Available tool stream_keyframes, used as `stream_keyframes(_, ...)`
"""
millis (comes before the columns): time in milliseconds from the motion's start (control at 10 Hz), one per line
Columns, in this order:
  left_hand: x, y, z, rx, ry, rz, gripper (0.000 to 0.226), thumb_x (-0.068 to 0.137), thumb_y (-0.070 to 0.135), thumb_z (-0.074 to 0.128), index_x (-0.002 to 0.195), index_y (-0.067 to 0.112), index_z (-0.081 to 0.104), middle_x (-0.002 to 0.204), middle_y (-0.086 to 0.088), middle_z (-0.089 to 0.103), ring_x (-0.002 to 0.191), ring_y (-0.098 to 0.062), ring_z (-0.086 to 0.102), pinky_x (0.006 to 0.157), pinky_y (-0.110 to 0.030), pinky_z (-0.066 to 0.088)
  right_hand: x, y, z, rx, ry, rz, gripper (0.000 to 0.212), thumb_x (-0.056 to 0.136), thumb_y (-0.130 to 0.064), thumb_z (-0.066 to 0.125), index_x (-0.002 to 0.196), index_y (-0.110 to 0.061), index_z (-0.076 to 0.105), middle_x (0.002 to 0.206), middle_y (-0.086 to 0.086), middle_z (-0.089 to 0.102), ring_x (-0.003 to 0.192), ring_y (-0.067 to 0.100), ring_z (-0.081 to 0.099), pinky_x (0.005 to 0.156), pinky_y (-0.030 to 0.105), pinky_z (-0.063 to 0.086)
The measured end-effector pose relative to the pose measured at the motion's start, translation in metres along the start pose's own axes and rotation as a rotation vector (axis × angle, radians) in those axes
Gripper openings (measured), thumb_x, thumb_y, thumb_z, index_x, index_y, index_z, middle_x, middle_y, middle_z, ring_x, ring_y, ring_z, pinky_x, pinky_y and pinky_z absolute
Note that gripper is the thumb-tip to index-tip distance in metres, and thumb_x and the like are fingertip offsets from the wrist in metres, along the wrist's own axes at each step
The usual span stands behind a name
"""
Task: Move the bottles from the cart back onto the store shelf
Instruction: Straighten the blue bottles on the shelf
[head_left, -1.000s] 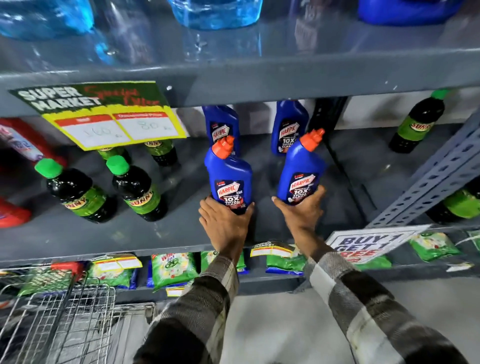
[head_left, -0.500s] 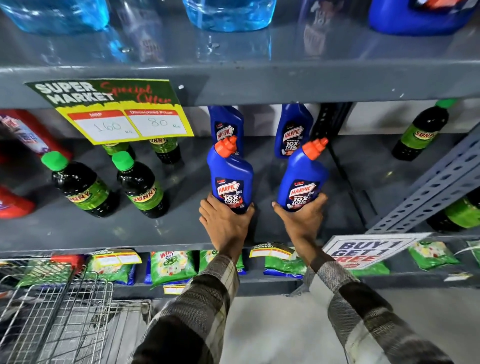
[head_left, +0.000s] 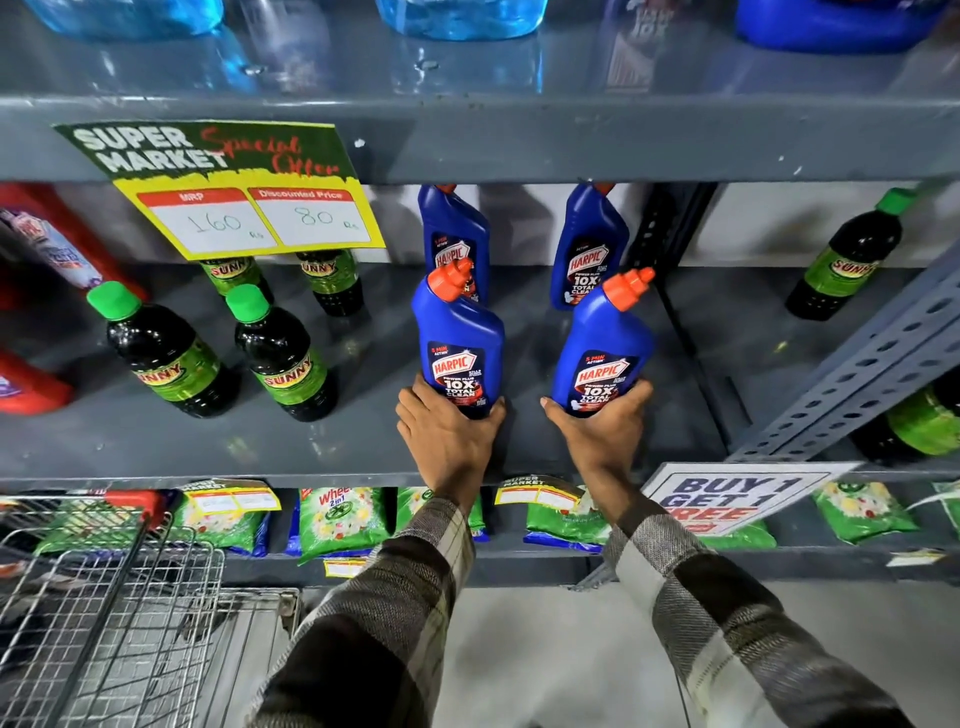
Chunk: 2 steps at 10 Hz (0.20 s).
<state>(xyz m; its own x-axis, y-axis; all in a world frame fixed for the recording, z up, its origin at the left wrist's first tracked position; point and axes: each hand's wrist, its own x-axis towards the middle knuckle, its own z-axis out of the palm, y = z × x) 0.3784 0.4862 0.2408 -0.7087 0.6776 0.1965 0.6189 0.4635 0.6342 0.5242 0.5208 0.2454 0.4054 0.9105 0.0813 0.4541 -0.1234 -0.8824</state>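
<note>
Hands grip one blue Harpic bottle each at the base: our left hand (head_left: 451, 436) is wrapped around the left bottle (head_left: 458, 343), and our right hand (head_left: 602, 427) is closed around the right bottle (head_left: 602, 349). Compared with one second ago, both bottles sit in nearly the same spots on the middle shelf (head_left: 291, 447), in front of two matching bottles in the back row (head_left: 456, 235). The grip is unchanged. We judge that both bottles now rest on the shelf and are ready for release.

Each bottle's long axis runs base to cap, near upright. The left bottle stands almost straight; the right bottle leans slightly right. Both orange caps point up and away from us, and both labels face us. The wire cart (head_left: 109, 613) stands at lower left; its contents cannot be determined.
</note>
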Motion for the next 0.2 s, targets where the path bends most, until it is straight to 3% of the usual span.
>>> stream_keyframes(200, -0.0005, 0.0002, -0.0064, -0.068, -0.062, -0.007, 0.111, 0.052, 0.063, 0.08, 0.134, 0.002, 0.037, 0.118, -0.013, 0.049, 0.11, -0.033, 0.05, 0.096, -0.044, 0.046, 0.0015, -0.0039, -0.0046, -0.049, -0.07, 0.013, 0.105, 0.041, -0.038, 0.094, 0.123, -0.01, 0.034, 0.122, 0.013, 0.058, 0.107, 0.034, 0.06, 0.089, 0.045, 0.054)
